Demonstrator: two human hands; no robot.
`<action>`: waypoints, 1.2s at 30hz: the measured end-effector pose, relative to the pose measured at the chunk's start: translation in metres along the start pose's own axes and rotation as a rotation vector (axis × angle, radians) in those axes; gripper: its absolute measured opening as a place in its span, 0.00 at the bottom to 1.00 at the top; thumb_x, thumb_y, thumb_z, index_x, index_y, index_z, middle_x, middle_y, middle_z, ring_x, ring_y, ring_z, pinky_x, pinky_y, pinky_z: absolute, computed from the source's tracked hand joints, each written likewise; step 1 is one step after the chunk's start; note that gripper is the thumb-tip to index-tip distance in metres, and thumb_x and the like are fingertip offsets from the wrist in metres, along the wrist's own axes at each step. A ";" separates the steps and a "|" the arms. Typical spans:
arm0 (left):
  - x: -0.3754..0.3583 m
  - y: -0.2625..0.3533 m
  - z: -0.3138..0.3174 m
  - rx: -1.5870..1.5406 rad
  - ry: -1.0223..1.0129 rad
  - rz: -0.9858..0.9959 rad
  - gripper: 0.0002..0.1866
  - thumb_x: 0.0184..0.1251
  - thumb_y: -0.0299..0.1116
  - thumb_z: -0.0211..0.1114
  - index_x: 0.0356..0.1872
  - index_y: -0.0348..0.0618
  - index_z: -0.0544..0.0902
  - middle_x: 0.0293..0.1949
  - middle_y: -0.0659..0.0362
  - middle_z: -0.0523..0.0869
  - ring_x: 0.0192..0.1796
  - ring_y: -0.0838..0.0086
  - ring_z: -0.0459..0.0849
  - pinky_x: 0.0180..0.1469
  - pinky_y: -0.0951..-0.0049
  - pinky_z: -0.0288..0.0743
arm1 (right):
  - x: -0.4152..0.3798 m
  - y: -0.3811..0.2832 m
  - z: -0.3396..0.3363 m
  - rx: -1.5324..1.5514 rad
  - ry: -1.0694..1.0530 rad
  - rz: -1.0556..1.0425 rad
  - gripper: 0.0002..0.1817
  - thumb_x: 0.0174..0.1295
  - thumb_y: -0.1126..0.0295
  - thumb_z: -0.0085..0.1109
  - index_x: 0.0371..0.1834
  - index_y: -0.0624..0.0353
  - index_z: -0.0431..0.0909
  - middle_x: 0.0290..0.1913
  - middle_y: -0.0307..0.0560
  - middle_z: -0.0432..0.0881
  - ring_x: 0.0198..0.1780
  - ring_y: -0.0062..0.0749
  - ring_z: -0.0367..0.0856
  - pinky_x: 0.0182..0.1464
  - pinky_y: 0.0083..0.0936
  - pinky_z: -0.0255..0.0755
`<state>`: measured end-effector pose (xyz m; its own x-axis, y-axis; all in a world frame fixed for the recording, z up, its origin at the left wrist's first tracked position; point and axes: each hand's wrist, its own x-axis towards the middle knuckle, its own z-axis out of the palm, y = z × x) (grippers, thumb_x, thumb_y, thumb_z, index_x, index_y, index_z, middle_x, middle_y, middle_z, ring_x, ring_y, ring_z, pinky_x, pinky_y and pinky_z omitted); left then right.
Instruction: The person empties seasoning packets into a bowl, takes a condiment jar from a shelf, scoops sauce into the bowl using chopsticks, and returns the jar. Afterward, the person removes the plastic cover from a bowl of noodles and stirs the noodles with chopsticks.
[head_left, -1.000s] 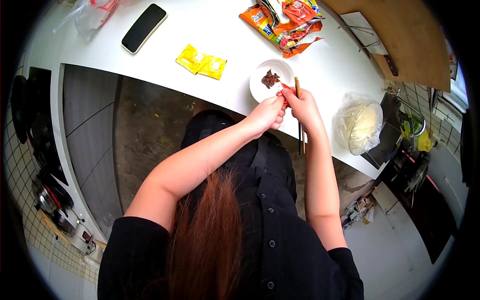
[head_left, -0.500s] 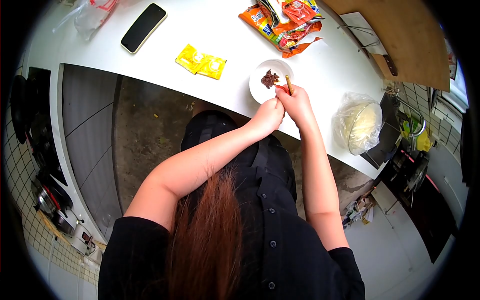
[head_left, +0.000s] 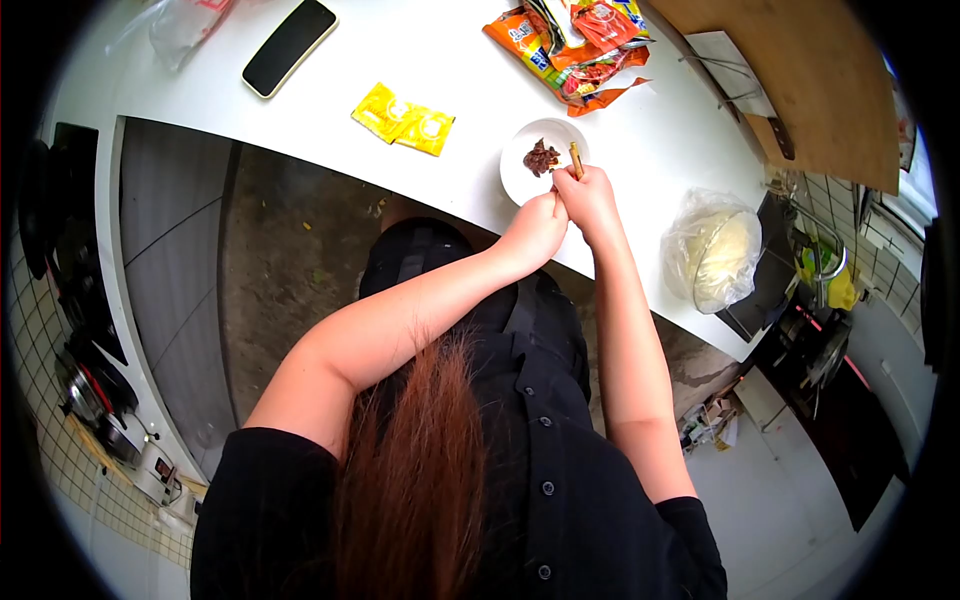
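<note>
A white bowl [head_left: 516,180] with a small heap of dark reddish-brown pieces [head_left: 541,158] sits near the counter's front edge. My right hand [head_left: 592,204] is closed around what look like wooden chopsticks [head_left: 575,158], whose tips stick up past the fingers at the bowl's right side. Pressed against it, my left hand [head_left: 538,228] is closed at the bowl's near rim. What the left fingers pinch is hidden between the two hands. Left of the bowl lie two joined yellow sachets [head_left: 404,119].
Orange and red food packets [head_left: 575,55] lie behind the bowl. A phone [head_left: 290,48] and a clear plastic bag [head_left: 182,32] are at the left. On the right stands a plastic-covered bowl of pale dough [head_left: 722,258]. A cleaver [head_left: 740,85] is near a wooden board [head_left: 800,70].
A bit of red that showed between the fingers over the bowl is now hidden. Both hands stay together at the rim; the view has shifted slightly.
</note>
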<state>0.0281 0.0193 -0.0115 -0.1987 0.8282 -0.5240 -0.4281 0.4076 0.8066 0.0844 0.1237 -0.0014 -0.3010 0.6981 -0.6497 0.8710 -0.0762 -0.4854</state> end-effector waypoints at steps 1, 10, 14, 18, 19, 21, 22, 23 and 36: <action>0.001 0.000 -0.001 0.004 0.000 0.004 0.23 0.81 0.44 0.41 0.36 0.35 0.75 0.20 0.66 0.71 0.24 0.80 0.69 0.29 0.73 0.66 | 0.003 0.004 0.002 0.014 0.001 0.004 0.19 0.56 0.60 0.56 0.27 0.71 0.82 0.24 0.65 0.81 0.28 0.52 0.84 0.36 0.40 0.76; 0.000 0.013 -0.003 -0.375 -0.051 -0.313 0.21 0.80 0.46 0.42 0.25 0.47 0.66 0.18 0.69 0.64 0.16 0.84 0.57 0.17 0.77 0.50 | -0.005 -0.016 -0.010 -0.047 -0.022 -0.004 0.15 0.59 0.66 0.54 0.24 0.69 0.79 0.19 0.46 0.78 0.23 0.26 0.74 0.31 0.29 0.72; 0.002 0.017 -0.006 -0.573 -0.063 -0.412 0.20 0.78 0.45 0.43 0.24 0.47 0.65 0.19 0.68 0.63 0.17 0.85 0.54 0.18 0.78 0.47 | -0.006 -0.017 -0.010 -0.101 -0.065 -0.006 0.18 0.64 0.63 0.56 0.24 0.68 0.78 0.19 0.45 0.77 0.24 0.24 0.73 0.30 0.28 0.70; 0.000 0.019 -0.006 -0.592 -0.023 -0.439 0.20 0.78 0.45 0.43 0.24 0.47 0.66 0.20 0.69 0.63 0.17 0.84 0.55 0.18 0.78 0.47 | -0.001 -0.008 -0.006 -0.070 -0.079 -0.009 0.20 0.67 0.60 0.58 0.25 0.68 0.80 0.19 0.43 0.78 0.23 0.23 0.73 0.29 0.28 0.70; -0.001 0.020 -0.005 -0.579 -0.005 -0.429 0.20 0.78 0.45 0.43 0.24 0.48 0.66 0.20 0.69 0.63 0.16 0.84 0.55 0.17 0.78 0.47 | -0.002 -0.007 -0.006 -0.050 -0.108 -0.002 0.21 0.67 0.58 0.58 0.27 0.68 0.80 0.21 0.49 0.79 0.26 0.32 0.77 0.32 0.32 0.72; -0.001 0.017 -0.004 -0.556 0.002 -0.387 0.21 0.78 0.47 0.42 0.24 0.49 0.66 0.18 0.69 0.62 0.15 0.84 0.55 0.17 0.77 0.47 | 0.000 -0.009 -0.010 -0.012 -0.147 0.000 0.23 0.66 0.55 0.57 0.29 0.68 0.82 0.24 0.62 0.82 0.30 0.51 0.85 0.37 0.39 0.76; -0.002 0.015 -0.004 -0.545 0.004 -0.391 0.21 0.79 0.48 0.42 0.24 0.49 0.66 0.17 0.69 0.62 0.15 0.83 0.55 0.16 0.77 0.47 | 0.002 -0.006 -0.008 -0.108 -0.106 -0.019 0.25 0.66 0.52 0.56 0.31 0.68 0.83 0.26 0.64 0.83 0.34 0.55 0.86 0.39 0.42 0.77; -0.001 0.015 -0.003 -0.533 -0.003 -0.384 0.22 0.79 0.49 0.42 0.24 0.49 0.67 0.16 0.70 0.62 0.14 0.83 0.55 0.16 0.77 0.47 | 0.002 -0.003 -0.008 -0.144 -0.073 -0.015 0.27 0.66 0.49 0.55 0.33 0.68 0.83 0.28 0.67 0.83 0.38 0.58 0.86 0.42 0.44 0.77; 0.002 0.016 -0.015 -0.550 -0.086 -0.447 0.19 0.77 0.42 0.42 0.21 0.52 0.62 0.16 0.71 0.60 0.14 0.84 0.54 0.16 0.78 0.44 | -0.018 -0.019 -0.018 -0.197 -0.167 -0.060 0.18 0.61 0.58 0.51 0.34 0.63 0.82 0.35 0.62 0.84 0.39 0.57 0.83 0.43 0.45 0.76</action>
<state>0.0080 0.0219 -0.0040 0.1601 0.6636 -0.7307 -0.8396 0.4808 0.2527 0.0804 0.1251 0.0299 -0.4001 0.5685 -0.7189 0.9035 0.1134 -0.4132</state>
